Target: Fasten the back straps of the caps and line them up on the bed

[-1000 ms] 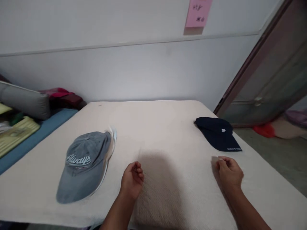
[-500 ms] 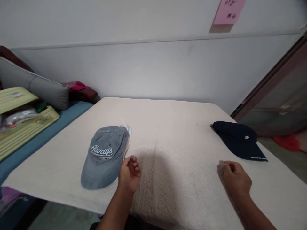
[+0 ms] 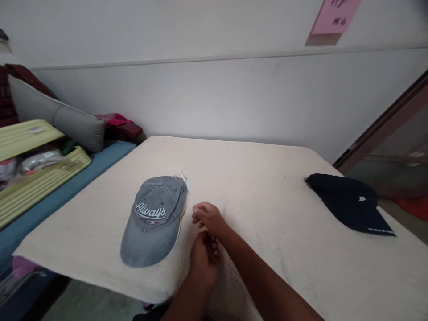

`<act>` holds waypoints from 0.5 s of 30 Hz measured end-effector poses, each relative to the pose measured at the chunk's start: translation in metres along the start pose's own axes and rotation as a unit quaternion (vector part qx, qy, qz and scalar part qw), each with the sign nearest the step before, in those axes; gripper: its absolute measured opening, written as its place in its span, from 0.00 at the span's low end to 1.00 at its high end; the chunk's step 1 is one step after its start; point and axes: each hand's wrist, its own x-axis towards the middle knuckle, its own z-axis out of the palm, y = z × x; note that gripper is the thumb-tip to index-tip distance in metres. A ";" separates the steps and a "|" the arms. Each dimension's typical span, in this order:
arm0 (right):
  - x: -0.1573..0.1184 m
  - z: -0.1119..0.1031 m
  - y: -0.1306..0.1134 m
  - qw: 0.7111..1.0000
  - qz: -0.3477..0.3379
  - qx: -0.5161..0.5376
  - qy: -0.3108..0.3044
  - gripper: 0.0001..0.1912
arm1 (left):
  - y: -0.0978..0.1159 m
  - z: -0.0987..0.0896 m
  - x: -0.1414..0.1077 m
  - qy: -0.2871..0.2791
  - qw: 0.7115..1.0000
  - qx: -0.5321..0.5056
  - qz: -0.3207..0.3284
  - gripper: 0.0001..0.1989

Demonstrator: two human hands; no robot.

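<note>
A grey cap (image 3: 154,223) with white "Always" lettering lies on the cloth-covered table, its brim toward me. A pale strap and tag (image 3: 183,177) stick out at its far right edge. My right hand (image 3: 207,217) reaches across just right of this cap, fingers curled and apart from it. Close below it is my left hand (image 3: 204,255), palm turned inward with its fingers curled in. No object shows in either hand, and the two hands overlap in view. Far from both hands, a dark navy cap (image 3: 347,203) with a small white emblem lies at the right edge.
The pale woven cloth (image 3: 254,178) covers the table up to the white wall. At left, a blue bench (image 3: 110,156) bears yellow-green ridged panels (image 3: 43,174) and a grey cushion (image 3: 73,122). A pink note (image 3: 336,18) hangs on the wall.
My right hand has swung left from near the navy cap to beside the grey cap. My left hand has drawn slightly right and nearer to me. Both caps stay on the table.
</note>
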 end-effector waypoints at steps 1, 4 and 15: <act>0.008 0.012 -0.001 1.000 0.008 -0.002 -0.007 0.08 | 0.000 0.000 0.000 0.002 1.000 0.000 0.007 0.09; 0.025 0.039 0.003 0.999 0.035 -0.008 -0.010 0.13 | 0.002 0.001 -0.002 -0.007 1.000 -0.001 0.005 0.09; 0.031 0.061 -0.001 1.000 0.008 0.029 0.007 0.12 | 0.020 0.002 -0.009 -0.018 1.000 -0.015 -0.008 0.10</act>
